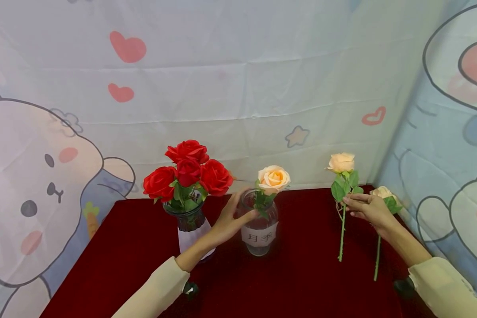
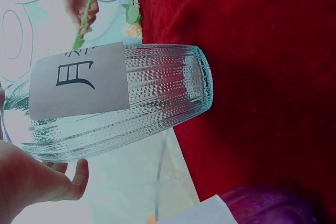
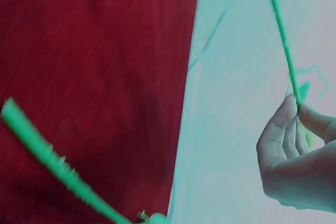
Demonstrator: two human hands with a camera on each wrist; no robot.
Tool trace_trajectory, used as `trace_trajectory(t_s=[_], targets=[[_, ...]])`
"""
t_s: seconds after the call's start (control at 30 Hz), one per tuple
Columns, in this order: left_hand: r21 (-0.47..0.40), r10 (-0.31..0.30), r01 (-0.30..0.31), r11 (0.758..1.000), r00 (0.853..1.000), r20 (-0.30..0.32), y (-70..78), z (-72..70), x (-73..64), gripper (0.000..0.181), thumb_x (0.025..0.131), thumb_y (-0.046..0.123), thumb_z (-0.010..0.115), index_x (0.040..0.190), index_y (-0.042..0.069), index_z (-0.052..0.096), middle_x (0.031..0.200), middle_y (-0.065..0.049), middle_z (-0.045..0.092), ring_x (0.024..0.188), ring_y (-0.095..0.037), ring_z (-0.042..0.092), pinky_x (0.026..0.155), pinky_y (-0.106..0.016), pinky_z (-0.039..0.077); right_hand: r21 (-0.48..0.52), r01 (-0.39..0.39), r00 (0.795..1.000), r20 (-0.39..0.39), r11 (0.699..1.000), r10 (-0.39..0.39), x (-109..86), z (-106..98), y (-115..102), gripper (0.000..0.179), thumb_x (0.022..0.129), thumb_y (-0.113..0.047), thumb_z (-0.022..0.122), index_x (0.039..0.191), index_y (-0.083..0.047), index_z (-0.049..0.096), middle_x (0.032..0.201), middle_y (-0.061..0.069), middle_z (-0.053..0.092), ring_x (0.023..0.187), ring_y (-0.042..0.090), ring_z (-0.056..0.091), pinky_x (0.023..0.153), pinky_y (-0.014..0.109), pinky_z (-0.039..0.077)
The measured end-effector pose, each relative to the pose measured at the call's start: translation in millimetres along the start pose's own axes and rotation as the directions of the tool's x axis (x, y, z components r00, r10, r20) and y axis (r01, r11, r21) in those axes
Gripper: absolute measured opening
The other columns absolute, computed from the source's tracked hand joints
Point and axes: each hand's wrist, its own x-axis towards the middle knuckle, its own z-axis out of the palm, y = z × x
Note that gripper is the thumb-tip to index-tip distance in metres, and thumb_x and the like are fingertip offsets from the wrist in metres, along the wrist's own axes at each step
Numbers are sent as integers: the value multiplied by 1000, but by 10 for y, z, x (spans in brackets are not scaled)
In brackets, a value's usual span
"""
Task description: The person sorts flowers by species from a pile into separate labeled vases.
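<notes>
My left hand (image 1: 224, 225) holds the clear glass vase (image 1: 257, 247) near its neck, thumb across the front. On the vase a white paper label (image 2: 79, 85) bears black characters. One peach rose (image 1: 274, 179) stands in it, its bloom above the rim. Off to the right, my right hand (image 1: 369, 213) pinches a second peach rose (image 1: 341, 162) by its stem (image 3: 283, 40), just under the leaves. The bloom points up and the stem's lower end hangs down. Behind that hand is another peach rose (image 1: 383, 193), partly hidden, its stem (image 3: 58, 169) pointing toward me.
Left of the glass vase stands a dark ribbed vase (image 1: 192, 221) with a white label, holding several red roses (image 1: 188, 172). Both vases are on a dark red cloth (image 1: 302, 274). A printed cartoon curtain (image 1: 222, 88) hangs behind and at the sides.
</notes>
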Motion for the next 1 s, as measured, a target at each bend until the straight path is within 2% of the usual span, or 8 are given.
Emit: trace_trajectory(t_s=[0.07, 0.13, 0.33, 0.4, 0.57, 0.63, 0.8, 1.0], targets=[[-1, -3, 3, 1000, 1000, -1, -6, -2, 0, 71, 98, 24, 67, 160, 18, 30, 154, -11, 41, 143, -29, 42, 116, -56, 39, 118, 6, 1000, 8, 993, -7, -14, 31, -47, 10, 103, -19, 62, 109, -22, 70, 94, -20, 73, 87, -2, 69, 77, 17, 57], [-3, -4, 4, 1000, 1000, -2, -11, -2, -2, 71, 99, 23, 67, 160, 17, 30, 154, -11, 41, 143, -30, 42, 116, -56, 39, 226, 18, 1000, 16, 974, -22, -29, 64, -95, 17, 103, -15, 62, 101, -29, 72, 95, -17, 74, 88, -1, 69, 79, 17, 57], [1, -4, 4, 1000, 1000, -10, -17, -7, -4, 71, 98, 22, 67, 160, 17, 30, 156, -11, 40, 144, -30, 41, 117, -57, 37, 475, 18, 999, 29, 880, -36, -58, 165, -233, 19, 102, -9, 61, 102, -22, 75, 101, -10, 74, 91, 4, 72, 83, 19, 58], [3, -1, 1, 1000, 1000, -13, -19, -10, -3, 71, 98, 23, 67, 159, 18, 31, 156, -11, 40, 145, -30, 41, 117, -57, 38, 518, 12, 1000, 14, 855, -22, -60, 194, -278, 19, 102, -9, 61, 101, -21, 75, 99, -10, 74, 89, 4, 71, 82, 19, 57], [8, 4, -3, 1000, 1000, -11, -13, -16, -12, 71, 99, 23, 67, 160, 16, 30, 155, -12, 40, 144, -31, 42, 116, -57, 38, 547, 31, 999, -53, 837, -2, -78, 266, -370, 18, 102, -14, 62, 97, -24, 76, 95, -15, 71, 84, 1, 62, 77, 18, 52], [9, 5, -5, 1000, 1000, -12, -12, -18, -16, 72, 98, 22, 67, 160, 15, 30, 155, -12, 40, 144, -31, 42, 116, -57, 39, 576, 54, 997, -74, 816, -14, -84, 297, -397, 16, 102, -15, 63, 96, -24, 75, 94, -15, 70, 83, 2, 60, 76, 18, 51], [-4, 16, -16, 1000, 1000, -6, -35, -10, -5, 70, 99, 22, 66, 159, 16, 31, 155, -12, 41, 143, -31, 42, 115, -59, 38, 696, 110, 994, -91, 710, -65, -96, 383, -468, 12, 101, -10, 62, 100, -18, 72, 95, -10, 69, 83, 5, 60, 76, 20, 50], [-2, 31, -31, 1000, 1000, -5, -43, 5, 15, 69, 99, 25, 66, 159, 18, 32, 155, -12, 41, 143, -31, 43, 114, -59, 40, 827, 155, 984, -83, 541, -155, -67, 528, -590, 10, 102, -7, 57, 102, -11, 66, 97, -3, 69, 78, 11, 53, 69, 23, 42]])
